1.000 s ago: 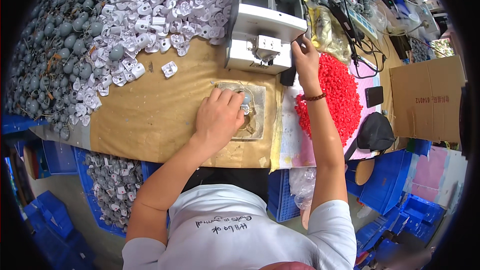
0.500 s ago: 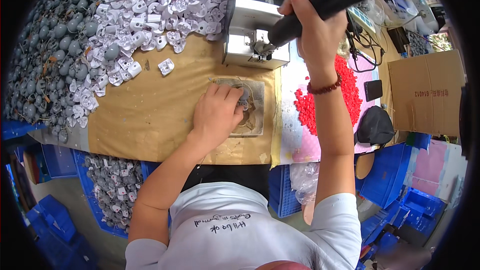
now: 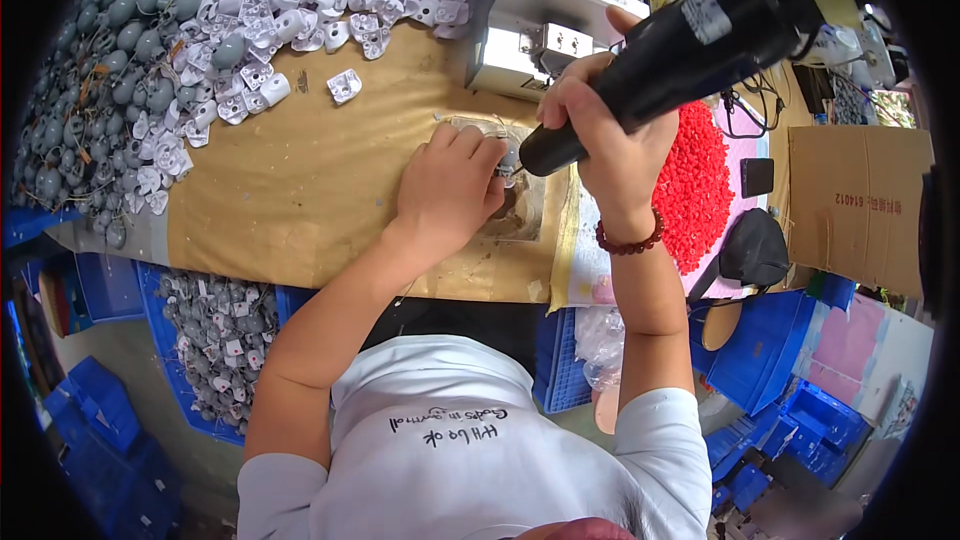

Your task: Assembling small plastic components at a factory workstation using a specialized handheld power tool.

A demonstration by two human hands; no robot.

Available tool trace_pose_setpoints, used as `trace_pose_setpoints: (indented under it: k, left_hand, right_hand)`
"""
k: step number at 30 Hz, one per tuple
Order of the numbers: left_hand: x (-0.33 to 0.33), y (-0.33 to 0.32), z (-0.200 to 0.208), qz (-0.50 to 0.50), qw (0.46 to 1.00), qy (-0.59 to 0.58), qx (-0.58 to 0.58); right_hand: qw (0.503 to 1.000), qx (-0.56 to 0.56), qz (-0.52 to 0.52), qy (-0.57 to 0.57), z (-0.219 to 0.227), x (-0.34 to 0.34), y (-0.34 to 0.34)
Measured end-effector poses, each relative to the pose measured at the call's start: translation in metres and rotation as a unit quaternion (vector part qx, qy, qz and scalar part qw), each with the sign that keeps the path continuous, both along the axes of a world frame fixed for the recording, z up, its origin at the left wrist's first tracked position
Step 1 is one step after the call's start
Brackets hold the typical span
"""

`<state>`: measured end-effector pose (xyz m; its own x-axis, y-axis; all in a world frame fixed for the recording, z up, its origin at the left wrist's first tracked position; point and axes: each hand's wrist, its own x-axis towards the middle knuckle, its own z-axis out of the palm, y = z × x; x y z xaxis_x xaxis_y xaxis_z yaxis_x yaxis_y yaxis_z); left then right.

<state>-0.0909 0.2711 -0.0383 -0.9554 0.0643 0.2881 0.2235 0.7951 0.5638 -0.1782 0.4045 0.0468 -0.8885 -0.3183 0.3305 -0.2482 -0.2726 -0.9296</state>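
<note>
My right hand is wrapped round a black electric screwdriver, held aslant with its tip pointing down and left. That tip meets, or nearly meets, a small rounded grey part; the exact contact is too small to tell. Closed on the grey part, the fingers of my left hand steady it over a square fixture plate on the brown-covered table. My fingers hide much of the part. Just beyond the plate stands a white screw feeder.
White plastic housings are heaped at the back left, beside a pile of grey rounded parts. Small red pieces lie right of my right wrist. Farther right are a phone, a black cloth item and a cardboard box.
My right hand has brought the screwdriver from the screw feeder down and left to the grey part. The left hand keeps its hold at the plate. The whole view has shifted slightly.
</note>
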Motion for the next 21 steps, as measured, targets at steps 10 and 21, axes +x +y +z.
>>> trace_pose_setpoints:
  k: [10,21]
  left_hand:
    - [-0.001,0.000,0.001,-0.006,1.000,0.006,0.001]
    - [0.000,-0.008,0.002,-0.023,0.999,0.007,0.040]
  right_hand:
    - [0.999,0.026,-0.015,0.045,-0.026,0.014,0.009]
    - [0.976,0.058,0.111,0.180,-0.038,0.024,0.021]
